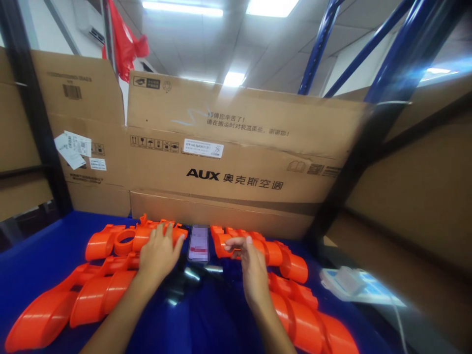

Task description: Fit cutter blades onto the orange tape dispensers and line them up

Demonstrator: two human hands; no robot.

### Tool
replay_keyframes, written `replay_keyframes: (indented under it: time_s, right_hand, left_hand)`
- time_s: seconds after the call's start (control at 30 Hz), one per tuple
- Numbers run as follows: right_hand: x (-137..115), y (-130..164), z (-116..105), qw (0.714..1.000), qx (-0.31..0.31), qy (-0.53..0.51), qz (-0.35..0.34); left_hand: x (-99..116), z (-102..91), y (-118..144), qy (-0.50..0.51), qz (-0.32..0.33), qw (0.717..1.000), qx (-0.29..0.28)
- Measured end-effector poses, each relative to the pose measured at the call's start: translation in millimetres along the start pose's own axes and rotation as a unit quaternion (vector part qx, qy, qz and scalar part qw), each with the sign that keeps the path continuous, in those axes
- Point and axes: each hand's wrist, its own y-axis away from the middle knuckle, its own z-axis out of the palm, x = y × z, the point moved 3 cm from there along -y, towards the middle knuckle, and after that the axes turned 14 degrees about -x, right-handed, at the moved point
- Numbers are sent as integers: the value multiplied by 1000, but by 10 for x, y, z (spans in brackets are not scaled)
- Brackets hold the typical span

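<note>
Beside the phone (198, 244), head view:
Left hand (159, 253): flat, fingers spread, resting on the left orange parts (121, 241), gripping nothing.
Right hand (250, 268): right of the phone, fingertips pinching the right orange part (258, 248).
Cardboard box (236, 162): behind the phone.

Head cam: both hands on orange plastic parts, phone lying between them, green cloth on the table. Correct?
Not quite: the cloth is blue, not green, as the head view shows. The rest holds: the left hand rests on the orange part on the left, the right hand touches the orange part on the right, and the phone lies between them.
</note>
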Motion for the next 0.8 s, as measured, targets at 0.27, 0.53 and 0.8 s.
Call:
replay_keyframes:
  time_s: [0.27, 0.53, 0.8]
  right_hand:
    - [27, 2, -7, 1000, -3, -7, 2]
    - [19, 9, -4, 1000, -10, -4, 9]
    - [48, 12, -13, 1000, -5, -21, 11]
  left_hand:
    - [-168, 29, 8, -9, -51, 996, -79]
    - [-208, 26, 5, 7, -58, 994, -91]
    - [-213, 50, 2, 17, -56, 993, -105]
